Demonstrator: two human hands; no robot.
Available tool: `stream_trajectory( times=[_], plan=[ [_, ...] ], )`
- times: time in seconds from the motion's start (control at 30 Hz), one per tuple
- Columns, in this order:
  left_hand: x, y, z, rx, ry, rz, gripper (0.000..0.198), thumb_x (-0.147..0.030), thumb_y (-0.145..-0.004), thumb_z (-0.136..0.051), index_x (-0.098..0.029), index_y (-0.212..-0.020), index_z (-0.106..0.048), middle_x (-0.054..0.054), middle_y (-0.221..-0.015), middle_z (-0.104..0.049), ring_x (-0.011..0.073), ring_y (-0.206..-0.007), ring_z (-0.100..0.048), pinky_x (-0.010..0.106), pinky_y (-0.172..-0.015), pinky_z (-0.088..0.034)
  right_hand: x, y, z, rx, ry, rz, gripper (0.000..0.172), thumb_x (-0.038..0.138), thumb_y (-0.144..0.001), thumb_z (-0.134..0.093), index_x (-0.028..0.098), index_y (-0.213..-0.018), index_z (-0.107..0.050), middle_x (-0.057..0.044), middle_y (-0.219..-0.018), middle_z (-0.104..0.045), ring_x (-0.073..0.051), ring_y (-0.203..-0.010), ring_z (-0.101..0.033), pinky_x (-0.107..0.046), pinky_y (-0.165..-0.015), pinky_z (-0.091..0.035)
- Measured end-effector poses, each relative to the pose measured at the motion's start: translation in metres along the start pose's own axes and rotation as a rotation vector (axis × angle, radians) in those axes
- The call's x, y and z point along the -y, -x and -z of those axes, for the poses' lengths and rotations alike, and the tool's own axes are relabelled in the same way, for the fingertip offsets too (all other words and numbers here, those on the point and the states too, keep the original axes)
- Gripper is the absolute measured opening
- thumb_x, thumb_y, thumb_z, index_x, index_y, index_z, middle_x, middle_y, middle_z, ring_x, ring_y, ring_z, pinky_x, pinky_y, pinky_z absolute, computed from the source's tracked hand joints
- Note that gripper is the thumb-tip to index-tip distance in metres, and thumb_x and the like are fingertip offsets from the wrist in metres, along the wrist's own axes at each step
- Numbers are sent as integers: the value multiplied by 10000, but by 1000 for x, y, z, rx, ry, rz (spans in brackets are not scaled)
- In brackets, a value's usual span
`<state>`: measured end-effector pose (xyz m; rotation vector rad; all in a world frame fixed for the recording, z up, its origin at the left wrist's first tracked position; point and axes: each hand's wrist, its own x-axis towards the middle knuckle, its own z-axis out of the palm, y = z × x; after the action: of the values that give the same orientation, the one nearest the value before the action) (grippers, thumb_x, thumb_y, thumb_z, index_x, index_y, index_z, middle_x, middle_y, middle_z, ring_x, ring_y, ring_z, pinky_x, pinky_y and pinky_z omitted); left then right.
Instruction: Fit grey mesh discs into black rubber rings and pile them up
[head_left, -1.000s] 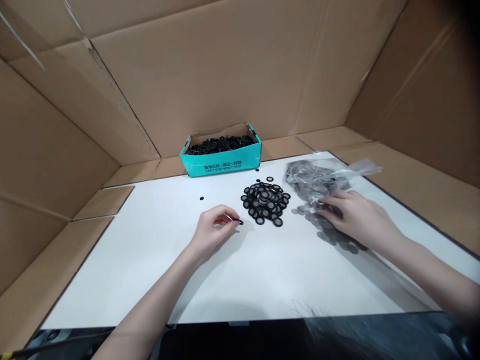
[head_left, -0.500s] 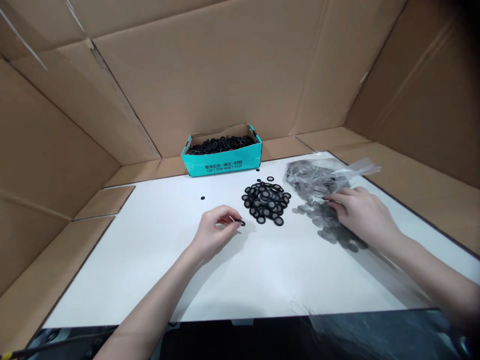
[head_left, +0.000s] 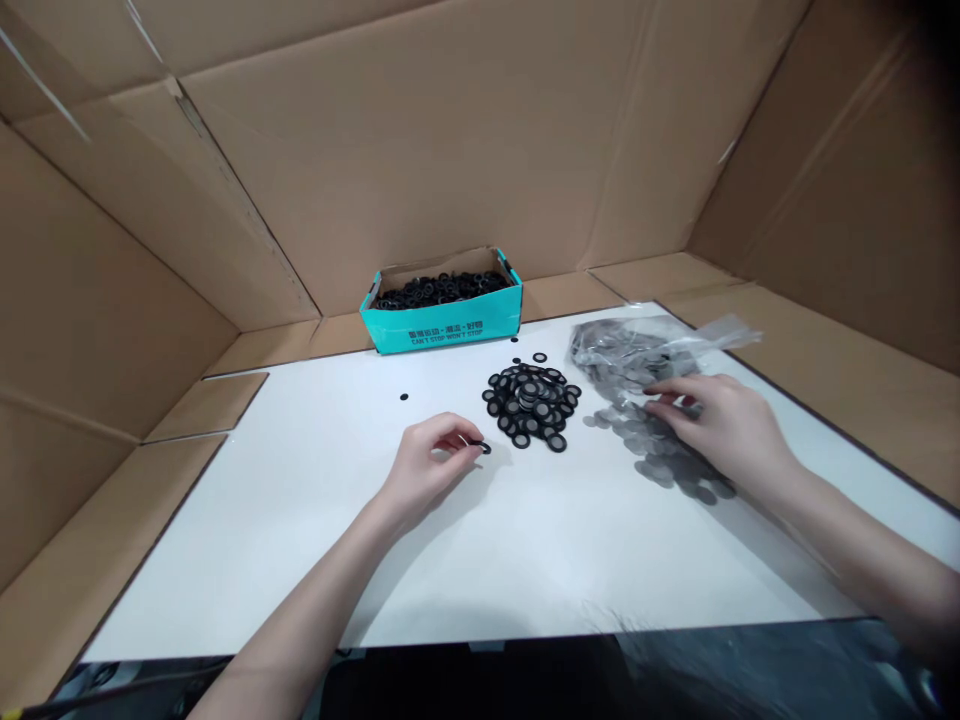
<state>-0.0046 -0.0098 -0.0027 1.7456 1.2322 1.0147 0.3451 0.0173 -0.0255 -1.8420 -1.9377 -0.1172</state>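
My left hand (head_left: pixel 435 458) pinches a black ring (head_left: pixel 485 448) between thumb and fingertips, just above the white tabletop. To its right is a heap of black rings with grey disc centres (head_left: pixel 531 402). Over at the right, my right hand (head_left: pixel 724 420) hovers at loose grey discs (head_left: pixel 637 430). Its thumb and index finger are slightly apart, and I see no disc between them. A clear plastic bag (head_left: pixel 630 350) holding more grey discs lies just beyond those fingers.
A turquoise box (head_left: pixel 442 328) full of black rings stands at the back of the table (head_left: pixel 480 560). Small black discs lie loose, one (head_left: pixel 404 397) left of the heap. Cardboard walls (head_left: pixel 450 150) enclose the back and sides.
My right thumb and index finger have parted a little over the grey discs. My left hand keeps its pinch on the black ring, almost unmoved.
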Motion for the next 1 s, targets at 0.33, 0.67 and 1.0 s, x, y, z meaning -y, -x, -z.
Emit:
stream_trajectory(
  times=[0.33,0.67,1.0],
  plan=[
    [2,2,-2,14,241,120,147,-220,-787,-730,-187,-930,-714,6,-814,-663,122,-678,-663,243,-634,-567,69,1,28,5,-622,-81,328,523,-762,-671,198,-750,-711,-72,-740,-741,-221,-683,-633,-331,-629,-431],
    [-2,1,-5,18,353,128,265,-258,-735,-819,-171,-954,-699,4,-809,-656,89,-698,-633,179,-640,-518,157,-1,-1,272,-1016,187,131,248,-806,-669,188,-891,-749,-21,-724,-740,-163,-669,-654,-260,-588,-442],
    [-1,2,-9,-21,392,155,342,-277,-726,-826,-178,-1014,-671,2,-846,-615,92,-698,-644,180,-623,-536,151,2,-16,200,-1003,209,79,237,-819,-700,187,-758,-694,-8,-707,-717,-137,-624,-607,-251,-584,-439]
  ],
)
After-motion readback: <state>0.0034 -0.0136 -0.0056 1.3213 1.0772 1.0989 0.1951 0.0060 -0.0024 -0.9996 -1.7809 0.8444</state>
